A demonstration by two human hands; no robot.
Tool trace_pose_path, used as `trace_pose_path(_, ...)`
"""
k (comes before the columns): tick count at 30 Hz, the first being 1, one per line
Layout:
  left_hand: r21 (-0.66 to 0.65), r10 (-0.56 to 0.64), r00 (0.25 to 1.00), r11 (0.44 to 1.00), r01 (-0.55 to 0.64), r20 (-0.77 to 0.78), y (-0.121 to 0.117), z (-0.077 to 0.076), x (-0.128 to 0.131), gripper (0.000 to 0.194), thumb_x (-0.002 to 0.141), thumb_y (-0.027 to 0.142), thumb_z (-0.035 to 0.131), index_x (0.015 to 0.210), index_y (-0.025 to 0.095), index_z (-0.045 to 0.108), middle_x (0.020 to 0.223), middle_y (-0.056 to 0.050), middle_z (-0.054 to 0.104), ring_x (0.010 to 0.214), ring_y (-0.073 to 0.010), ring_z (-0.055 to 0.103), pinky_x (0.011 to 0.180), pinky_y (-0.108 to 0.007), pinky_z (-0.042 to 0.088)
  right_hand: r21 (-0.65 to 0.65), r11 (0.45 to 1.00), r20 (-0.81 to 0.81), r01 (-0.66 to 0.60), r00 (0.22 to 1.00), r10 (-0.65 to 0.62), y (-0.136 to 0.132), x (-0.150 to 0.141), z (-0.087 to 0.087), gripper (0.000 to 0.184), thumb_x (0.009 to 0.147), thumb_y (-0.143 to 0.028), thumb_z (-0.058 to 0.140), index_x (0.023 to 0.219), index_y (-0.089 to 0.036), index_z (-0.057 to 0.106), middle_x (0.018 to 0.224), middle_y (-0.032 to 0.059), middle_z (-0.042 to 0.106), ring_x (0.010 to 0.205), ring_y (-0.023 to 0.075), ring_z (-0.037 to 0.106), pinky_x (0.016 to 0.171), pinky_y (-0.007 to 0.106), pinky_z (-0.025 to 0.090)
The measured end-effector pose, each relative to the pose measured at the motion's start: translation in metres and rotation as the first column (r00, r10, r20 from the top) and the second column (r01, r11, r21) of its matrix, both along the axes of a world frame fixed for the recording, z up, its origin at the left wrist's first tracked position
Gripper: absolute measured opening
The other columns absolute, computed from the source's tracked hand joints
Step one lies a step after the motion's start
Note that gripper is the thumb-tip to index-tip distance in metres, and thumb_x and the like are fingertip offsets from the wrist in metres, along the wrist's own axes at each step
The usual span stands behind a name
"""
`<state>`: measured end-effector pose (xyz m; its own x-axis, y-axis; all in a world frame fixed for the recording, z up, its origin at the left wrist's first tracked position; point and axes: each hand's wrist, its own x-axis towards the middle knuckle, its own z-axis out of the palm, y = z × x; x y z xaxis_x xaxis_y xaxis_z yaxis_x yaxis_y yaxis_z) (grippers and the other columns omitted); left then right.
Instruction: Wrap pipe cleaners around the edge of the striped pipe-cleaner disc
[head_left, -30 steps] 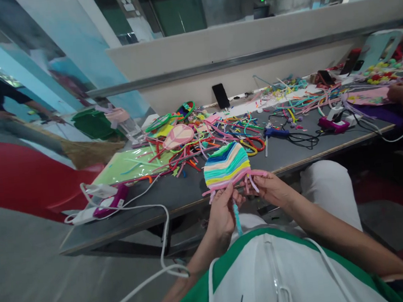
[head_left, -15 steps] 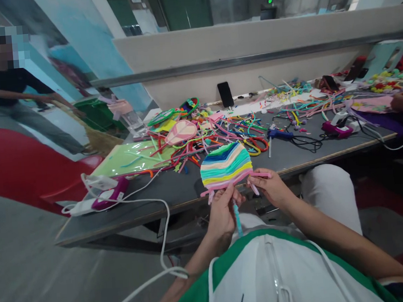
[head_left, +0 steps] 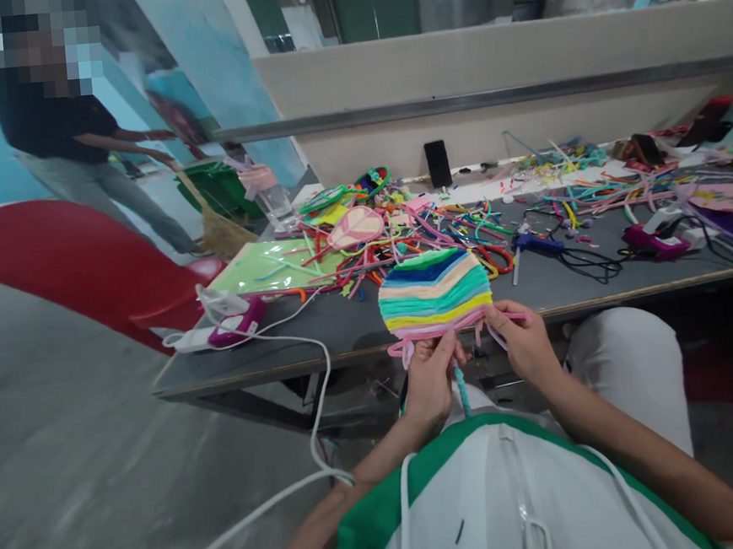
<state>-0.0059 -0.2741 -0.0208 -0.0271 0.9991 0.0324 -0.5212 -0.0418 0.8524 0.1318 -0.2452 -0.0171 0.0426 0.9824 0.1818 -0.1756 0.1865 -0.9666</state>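
Between my hands, above the table's front edge, is a fan-shaped pipe-cleaner piece (head_left: 435, 294) striped green, blue, cream, teal, yellow and pink. A turquoise twisted stem (head_left: 462, 392) hangs down from its lower middle. My left hand (head_left: 434, 371) is closed on the piece's bottom edge near the stem, thumb on top. At the lower right corner my right hand (head_left: 524, 338) pinches a pink pipe cleaner (head_left: 517, 316) that runs along the bottom edge and sticks out past the fingers. Short pink and lilac ends dangle below both corners.
A heap of loose pipe cleaners (head_left: 401, 229) covers the table behind the piece. A blue glue gun (head_left: 538, 244) lies right of it, a green plastic sheet (head_left: 270, 267) left. Purple power strips (head_left: 240, 322) and white cords cross the edge. A person (head_left: 63, 129) holds a broom (head_left: 220, 227) beyond the red chair (head_left: 74, 272).
My view has swung left, so the table sits further right. My right hand has shifted its pinch along the pink pipe cleaner at the corner. The left hand keeps its hold.
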Motion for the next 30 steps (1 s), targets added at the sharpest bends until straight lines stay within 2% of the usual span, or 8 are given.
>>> trace_pose_path(14, -0.058, -0.03, 1.0, 0.998, 0.031, 0.008, 0.001, -0.008, -0.005, 0.034, 0.078, 0.037, 0.063, 0.052, 0.016, 0.058, 0.05, 0.0, 0.052, 0.051, -0.0099, 0.049, 0.062, -0.024, 0.043, -0.067, 0.986, -0.057, -0.154, 0.987, 0.151, -0.001, 0.001, 0.007, 0.022, 0.08, -0.038, 0.063, 0.068, -0.02, 0.063, 0.06, 0.0002, 0.063, 0.05, 0.0122, 0.052, 0.051, 0.026, 0.041)
trace_pose_path(17, -0.103, 0.049, 0.998, 0.994, -0.045, 0.039, 0.004, -0.001, -0.016, 0.027, 0.076, 0.035, 0.067, 0.058, 0.016, 0.06, 0.055, 0.0, 0.056, 0.053, -0.0101, 0.051, 0.059, -0.023, 0.043, 0.002, 0.956, -0.029, -0.292, 0.956, 0.292, 0.001, -0.001, 0.011, 0.018, 0.078, -0.035, 0.065, 0.088, -0.02, 0.066, 0.079, 0.0017, 0.068, 0.07, 0.0141, 0.06, 0.067, 0.026, 0.046)
trace_pose_path(20, -0.093, 0.117, 0.991, 0.99, -0.11, 0.073, 0.009, 0.009, -0.036, 0.022, 0.075, 0.032, 0.068, 0.063, 0.015, 0.06, 0.059, 0.001, 0.057, 0.055, -0.0093, 0.052, 0.059, -0.022, 0.044, 0.042, 0.9, 0.043, -0.434, 0.901, 0.432, 0.013, 0.0, 0.009, 0.036, 0.076, -0.03, 0.067, 0.111, -0.023, 0.061, 0.105, 0.0043, 0.067, 0.097, 0.0182, 0.061, 0.086, 0.032, 0.045)
trace_pose_path(21, -0.075, 0.141, 0.986, 0.988, -0.134, 0.086, 0.011, 0.011, -0.043, 0.023, 0.074, 0.031, 0.069, 0.062, 0.015, 0.058, 0.058, 0.002, 0.056, 0.054, -0.0085, 0.051, 0.06, -0.022, 0.045, 0.047, 0.907, 0.1, -0.419, 0.905, 0.413, 0.02, 0.003, 0.007, 0.036, 0.077, -0.028, 0.065, 0.113, -0.024, 0.061, 0.109, 0.0045, 0.066, 0.099, 0.0184, 0.061, 0.088, 0.034, 0.045)
trace_pose_path(23, -0.059, 0.199, 0.975, 0.979, -0.193, 0.104, 0.016, 0.014, -0.058, 0.022, 0.073, 0.03, 0.07, 0.063, 0.015, 0.057, 0.058, 0.003, 0.055, 0.052, -0.007, 0.049, 0.063, -0.023, 0.047, 0.078, 0.965, 0.307, -0.252, 0.927, 0.217, 0.043, 0.011, 0.002, 0.031, 0.078, -0.023, 0.06, 0.109, -0.023, 0.062, 0.107, 0.0045, 0.066, 0.095, 0.018, 0.062, 0.088, 0.034, 0.046)
trace_pose_path(25, -0.064, 0.263, 0.958, 0.964, -0.258, 0.112, 0.02, 0.014, -0.071, 0.022, 0.071, 0.03, 0.071, 0.064, 0.015, 0.057, 0.058, 0.004, 0.055, 0.051, -0.0064, 0.049, 0.065, -0.024, 0.048, 0.119, 0.99, 0.616, -0.07, 0.787, -0.018, 0.073, 0.02, -0.002, 0.033, 0.081, -0.016, 0.051, 0.112, -0.021, 0.061, 0.106, 0.0055, 0.067, 0.097, 0.0177, 0.062, 0.089, 0.033, 0.046)
trace_pose_path(26, -0.065, 0.289, 0.95, 0.957, -0.283, 0.118, 0.021, 0.013, -0.076, 0.022, 0.071, 0.029, 0.071, 0.064, 0.015, 0.056, 0.058, 0.004, 0.054, 0.052, -0.0065, 0.05, 0.066, -0.024, 0.049, 0.139, 0.99, 0.79, 0.002, 0.603, -0.112, 0.088, 0.025, -0.003, 0.035, 0.083, -0.015, 0.045, 0.115, -0.022, 0.059, 0.107, 0.0047, 0.067, 0.098, 0.0169, 0.061, 0.089, 0.032, 0.046)
trace_pose_path(30, -0.056, 0.344, 0.929, 0.939, -0.34, 0.136, 0.026, 0.01, -0.092, 0.022, 0.071, 0.029, 0.071, 0.065, 0.015, 0.055, 0.058, 0.005, 0.053, 0.054, -0.0065, 0.051, 0.065, -0.023, 0.049, 0.131, 0.99, 0.932, 0.054, 0.333, -0.141, 0.14, 0.035, 0.002, 0.037, 0.078, -0.01, 0.05, 0.114, -0.014, 0.058, 0.117, 0.014, 0.061, 0.113, 0.0244, 0.052, 0.098, 0.036, 0.038)
